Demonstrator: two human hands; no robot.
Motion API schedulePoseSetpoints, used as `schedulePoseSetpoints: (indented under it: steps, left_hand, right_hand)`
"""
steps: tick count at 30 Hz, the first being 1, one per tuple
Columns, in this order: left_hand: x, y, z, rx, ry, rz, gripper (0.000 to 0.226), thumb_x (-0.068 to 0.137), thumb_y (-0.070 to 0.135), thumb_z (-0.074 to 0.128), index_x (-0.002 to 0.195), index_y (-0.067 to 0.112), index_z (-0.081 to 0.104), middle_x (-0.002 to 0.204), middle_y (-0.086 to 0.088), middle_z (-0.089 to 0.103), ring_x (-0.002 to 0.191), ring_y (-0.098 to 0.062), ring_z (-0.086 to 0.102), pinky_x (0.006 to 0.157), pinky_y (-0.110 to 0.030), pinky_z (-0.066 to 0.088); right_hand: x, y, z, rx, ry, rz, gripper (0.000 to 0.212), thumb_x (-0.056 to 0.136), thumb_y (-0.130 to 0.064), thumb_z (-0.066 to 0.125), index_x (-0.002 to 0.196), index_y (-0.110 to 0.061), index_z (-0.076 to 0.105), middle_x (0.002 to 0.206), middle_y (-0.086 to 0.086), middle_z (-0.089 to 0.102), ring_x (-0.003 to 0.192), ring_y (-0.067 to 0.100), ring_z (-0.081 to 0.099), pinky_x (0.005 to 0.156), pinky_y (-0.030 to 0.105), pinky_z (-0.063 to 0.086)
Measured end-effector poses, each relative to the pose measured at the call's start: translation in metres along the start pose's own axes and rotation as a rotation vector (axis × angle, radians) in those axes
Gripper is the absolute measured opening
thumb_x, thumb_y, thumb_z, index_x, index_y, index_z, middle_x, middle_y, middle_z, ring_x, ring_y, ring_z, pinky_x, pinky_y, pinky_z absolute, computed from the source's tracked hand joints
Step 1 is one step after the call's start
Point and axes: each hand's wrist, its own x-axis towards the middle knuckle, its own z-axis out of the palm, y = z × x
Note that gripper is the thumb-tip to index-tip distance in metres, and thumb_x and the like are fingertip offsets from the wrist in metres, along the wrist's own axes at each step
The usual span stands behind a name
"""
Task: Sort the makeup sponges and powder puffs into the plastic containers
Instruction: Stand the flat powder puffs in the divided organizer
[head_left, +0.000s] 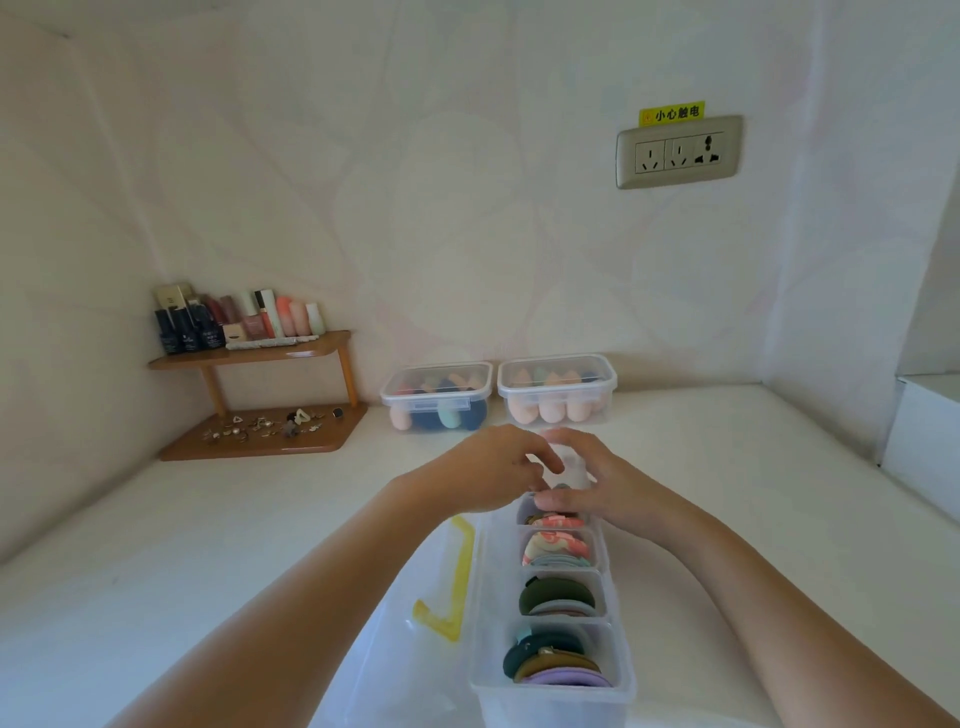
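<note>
A long clear divided container runs away from me on the white table, its compartments packed with upright powder puffs in green, purple, pink and patterned fabric. Both hands meet over its far end. My left hand has its fingers curled there; what they hold is hidden. My right hand rests its fingers on the far compartment's rim, over a grey puff. Two lidded clear boxes stand by the wall: the left box holds mixed-colour sponges, the right box holds peach sponges.
A clear lid with a yellow clasp lies left of the divided container. A wooden corner shelf at back left carries cosmetic bottles above and small jewellery below. A white box sits at the right edge; a wall socket is above.
</note>
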Motion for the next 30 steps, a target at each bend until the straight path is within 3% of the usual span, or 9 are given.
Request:
schedulePoseSetpoints:
  steps: [4,8,12,16,21,23,25,27,30]
  left_hand:
    - [-0.005,-0.004,-0.002,-0.076,0.226,0.015,0.022,0.093,0.019,0.050,0.108,0.021,0.066,0.101,0.003,0.071,0.092,-0.008,0.064,0.084,-0.018,0.048]
    - [-0.008,-0.025,-0.007,-0.083,0.320,-0.037,0.021,0.091,0.019,0.052,0.109,0.021,0.065,0.107,0.004,0.067,0.095,-0.007,0.060,0.079,-0.009,0.044]
    - [-0.009,-0.054,-0.012,0.001,0.204,-0.305,0.034,0.092,0.031,0.053,0.123,0.016,0.056,0.126,-0.002,0.057,0.114,-0.018,0.055,0.097,-0.027,0.042]
    - [-0.013,-0.081,-0.016,0.214,0.045,-0.581,0.052,0.096,0.047,0.037,0.121,0.005,0.054,0.121,-0.009,0.058,0.111,-0.026,0.055,0.094,-0.029,0.042]
    - [-0.018,-0.086,-0.014,-0.300,0.042,-0.792,0.053,0.090,0.054,0.047,0.104,0.004,0.057,0.093,-0.008,0.061,0.080,-0.021,0.059,0.079,-0.029,0.049]
    - [-0.017,-0.077,-0.015,-0.590,-0.003,-0.807,0.051,0.088,0.050,0.054,0.105,0.003,0.059,0.087,-0.012,0.064,0.070,-0.021,0.060,0.070,-0.028,0.052]
    - [-0.015,-0.066,-0.013,-0.709,-0.024,-0.785,0.046,0.087,0.046,0.059,0.101,0.002,0.059,0.087,-0.013,0.065,0.069,-0.022,0.061,0.065,-0.027,0.052]
    - [-0.008,-0.058,-0.012,-0.727,0.063,-0.735,0.035,0.088,0.038,0.060,0.091,0.003,0.060,0.081,-0.010,0.063,0.068,-0.020,0.059,0.064,-0.026,0.050]
    - [0.001,-0.045,-0.016,-0.526,0.280,-0.624,0.024,0.091,0.029,0.057,0.084,0.006,0.060,0.071,-0.003,0.061,0.061,-0.013,0.055,0.060,-0.018,0.045]
  right_hand:
    - [0.000,0.002,-0.006,0.006,0.007,-0.003,0.058,0.073,-0.042,0.078,0.122,-0.034,0.050,0.138,-0.011,0.036,0.127,0.011,0.034,0.096,0.024,0.032]
    - [-0.003,0.004,-0.011,-0.012,0.084,-0.015,0.040,0.075,-0.037,0.078,0.109,-0.036,0.059,0.127,-0.011,0.041,0.119,0.009,0.039,0.093,0.024,0.035]
    - [-0.003,0.008,-0.019,-0.072,0.243,-0.015,0.032,0.071,-0.038,0.080,0.099,-0.033,0.064,0.120,-0.007,0.046,0.112,0.012,0.047,0.083,0.021,0.039]
    - [-0.005,0.017,-0.033,-0.068,0.453,0.021,0.032,0.068,-0.032,0.083,0.093,-0.025,0.064,0.115,-0.001,0.046,0.101,0.013,0.048,0.072,0.018,0.036]
    - [-0.007,0.027,-0.048,-0.037,0.615,0.087,0.034,0.064,-0.028,0.085,0.088,-0.023,0.061,0.116,0.003,0.044,0.097,0.014,0.048,0.077,0.025,0.034]
    - [-0.007,0.028,-0.049,-0.037,0.593,0.100,0.036,0.065,-0.029,0.085,0.090,-0.023,0.061,0.116,0.002,0.042,0.098,0.014,0.048,0.071,0.024,0.035]
    - [-0.007,0.031,-0.052,-0.058,0.554,0.106,0.039,0.067,-0.032,0.083,0.096,-0.022,0.059,0.118,0.002,0.041,0.098,0.014,0.048,0.070,0.023,0.036]
    - [-0.007,0.032,-0.053,-0.089,0.520,0.126,0.048,0.073,-0.036,0.079,0.111,-0.021,0.055,0.124,0.002,0.039,0.105,0.016,0.047,0.079,0.027,0.037]
    - [-0.004,0.030,-0.052,0.005,0.547,0.149,0.063,0.087,-0.047,0.060,0.139,-0.019,0.038,0.142,0.005,0.034,0.130,0.023,0.038,0.102,0.036,0.034]
